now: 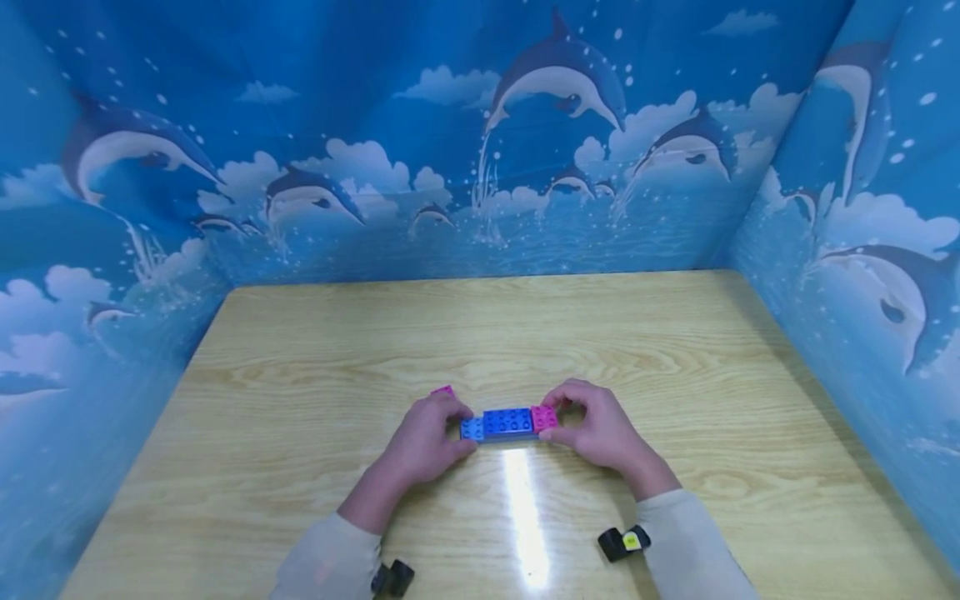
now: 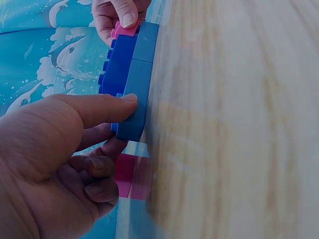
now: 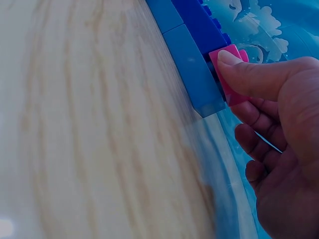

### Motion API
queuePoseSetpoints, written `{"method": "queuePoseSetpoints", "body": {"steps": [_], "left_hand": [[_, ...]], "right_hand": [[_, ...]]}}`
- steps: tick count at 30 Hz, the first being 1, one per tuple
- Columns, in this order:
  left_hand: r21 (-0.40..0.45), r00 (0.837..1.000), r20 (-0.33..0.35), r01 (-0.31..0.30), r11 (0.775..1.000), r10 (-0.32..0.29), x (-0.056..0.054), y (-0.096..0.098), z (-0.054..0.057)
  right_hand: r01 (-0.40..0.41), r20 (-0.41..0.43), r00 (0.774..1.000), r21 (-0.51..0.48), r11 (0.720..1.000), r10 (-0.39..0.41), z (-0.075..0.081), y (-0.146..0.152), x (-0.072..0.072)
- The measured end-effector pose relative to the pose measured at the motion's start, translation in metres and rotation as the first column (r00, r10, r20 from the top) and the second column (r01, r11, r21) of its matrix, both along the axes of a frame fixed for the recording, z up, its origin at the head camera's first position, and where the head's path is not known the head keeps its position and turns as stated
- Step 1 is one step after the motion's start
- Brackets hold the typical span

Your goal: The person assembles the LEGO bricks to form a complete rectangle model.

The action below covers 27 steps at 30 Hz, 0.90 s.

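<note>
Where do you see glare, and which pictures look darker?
Head view: brightest, with a white streak of glare on the table; left wrist view: dimmer, the lower pink brick mirrored in the glossy table; right wrist view: also dim, with a small bright spot near the bottom left corner.

Nothing can be read (the yellow label point(image 1: 632, 542) on the black wrist device point(image 1: 612, 546) is too small).
</note>
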State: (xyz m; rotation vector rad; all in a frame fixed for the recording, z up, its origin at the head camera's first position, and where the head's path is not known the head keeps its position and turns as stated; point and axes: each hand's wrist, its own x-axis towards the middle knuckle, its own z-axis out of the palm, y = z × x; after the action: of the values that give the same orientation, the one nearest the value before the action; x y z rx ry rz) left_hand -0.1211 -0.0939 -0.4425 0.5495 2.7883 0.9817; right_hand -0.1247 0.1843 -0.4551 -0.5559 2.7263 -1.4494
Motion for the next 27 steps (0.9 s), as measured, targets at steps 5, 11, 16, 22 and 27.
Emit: {"method": "queuePoseSetpoints", "body": {"steps": [5,11,16,22,27], "left_hand": [[-0.006,1.0,0.002,-0.002,1.0,0.002,-0.0005,0.0003,0.0013],[0.02,1.0,-0.023,0.011,1.0,-0.01,-0.0005,-0.0002,0.0026],[0.012,1.0,-0.02,0.005,1.0,-0.005,-0.0001,0.0,0.0018],[-0.015,1.0,-0.013,-0.012,1.0,0.012,0.0007,0.0005,0.0022],[-0.018,1.0,-0.002,-0.009,1.0,0.009,0.0009,0.0014,0.0026]], "right_hand": [[-0.03,0.004,1.0,0.018,0.999,0.03,-0.0005,-0.0003,-0.0006],[-0.04,-0.006,0.999,0.046,0.998,0.04,0.003,-0.0011,-0.0008],[-0.028,-0.017,0.999,0.048,0.998,0.029,-0.0007,-0.003,-0.0001],[0.004,-0.011,1.0,0.043,0.999,-0.004,-0.004,-0.0057,0.0025],[0.05,0.013,0.999,0.043,0.998,-0.051,-0.0067,-0.0045,0.0051]]}}
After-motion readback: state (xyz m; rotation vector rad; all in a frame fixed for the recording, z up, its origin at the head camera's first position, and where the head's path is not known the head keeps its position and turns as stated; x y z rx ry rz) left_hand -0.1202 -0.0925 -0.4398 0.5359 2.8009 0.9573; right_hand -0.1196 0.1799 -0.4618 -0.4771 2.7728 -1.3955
